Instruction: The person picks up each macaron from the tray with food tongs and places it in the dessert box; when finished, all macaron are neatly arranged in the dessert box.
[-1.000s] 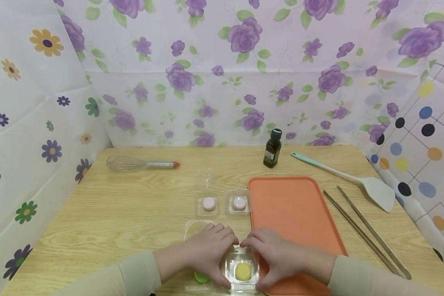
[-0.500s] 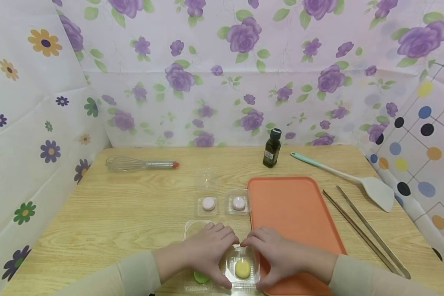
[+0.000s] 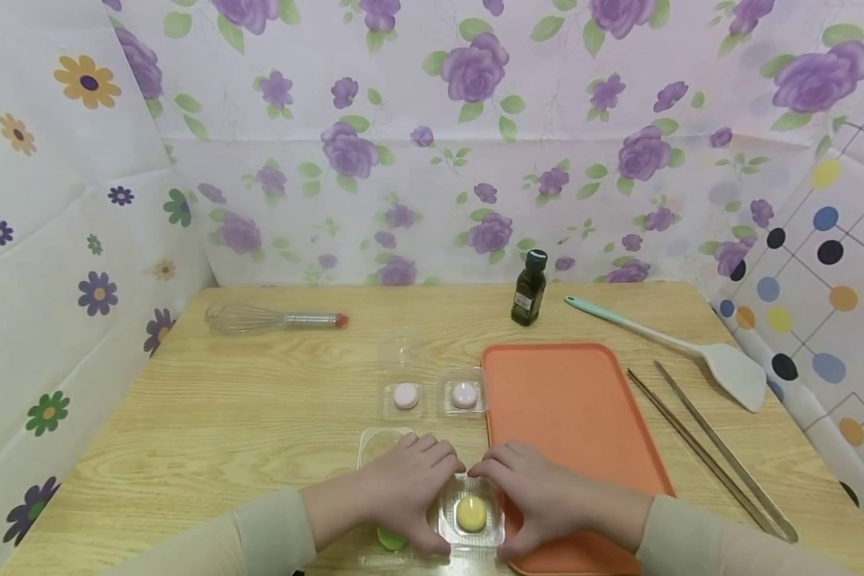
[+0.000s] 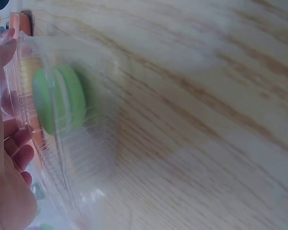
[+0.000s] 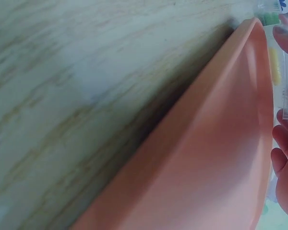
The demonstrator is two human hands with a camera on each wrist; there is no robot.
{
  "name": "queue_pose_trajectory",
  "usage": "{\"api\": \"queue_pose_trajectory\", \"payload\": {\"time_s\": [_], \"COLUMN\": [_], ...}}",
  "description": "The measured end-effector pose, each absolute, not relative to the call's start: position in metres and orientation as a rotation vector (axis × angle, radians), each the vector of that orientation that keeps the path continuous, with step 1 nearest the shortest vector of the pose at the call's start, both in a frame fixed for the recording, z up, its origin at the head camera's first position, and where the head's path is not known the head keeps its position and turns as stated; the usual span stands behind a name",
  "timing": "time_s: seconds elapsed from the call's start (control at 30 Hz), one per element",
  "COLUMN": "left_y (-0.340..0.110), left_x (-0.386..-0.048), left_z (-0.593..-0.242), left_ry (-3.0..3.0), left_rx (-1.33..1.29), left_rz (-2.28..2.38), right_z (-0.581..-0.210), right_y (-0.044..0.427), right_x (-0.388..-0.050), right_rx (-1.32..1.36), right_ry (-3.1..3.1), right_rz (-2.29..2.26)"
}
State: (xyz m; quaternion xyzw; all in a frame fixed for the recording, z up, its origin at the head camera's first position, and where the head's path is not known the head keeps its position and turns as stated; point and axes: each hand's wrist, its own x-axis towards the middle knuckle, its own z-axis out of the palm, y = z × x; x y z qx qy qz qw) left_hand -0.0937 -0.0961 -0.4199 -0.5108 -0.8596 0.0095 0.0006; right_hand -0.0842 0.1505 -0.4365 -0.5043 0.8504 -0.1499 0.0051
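Observation:
In the head view, a clear plastic box with a yellow macaron inside stands between both hands. My left hand holds its left side and my right hand its right side, thumbs near and fingers at the far edge. Partly under the left forearm lies an open clear box with a green macaron, whose pale filling shows in the left wrist view. The left hand hides part of it. Only fingertips and palm of the right hand show in the right wrist view.
Two pale pink macarons sit in separate clear boxes farther back. An orange tray lies right of centre, partly under the right hand. Around it are metal tongs, a white spatula, a dark bottle and a whisk.
The yellow macaron's box has shifted slightly away from the body, between the hands. Both hands have stayed nearly in place.

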Motion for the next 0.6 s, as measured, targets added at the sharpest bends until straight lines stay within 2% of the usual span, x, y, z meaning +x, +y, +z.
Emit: {"api": "queue_pose_trajectory", "payload": {"time_s": [0.6], "left_y": [-0.0968], "left_x": [-0.0929], "left_z": [-0.4179], "left_ry": [-2.713], "left_rx": [-1.584], "left_rz": [-0.011], "right_z": [-0.4344], "right_y": [0.1467], "right_x": [-0.0821], "right_rx": [-1.498], "right_ry": [2.669], "right_rz": [-0.570]}}
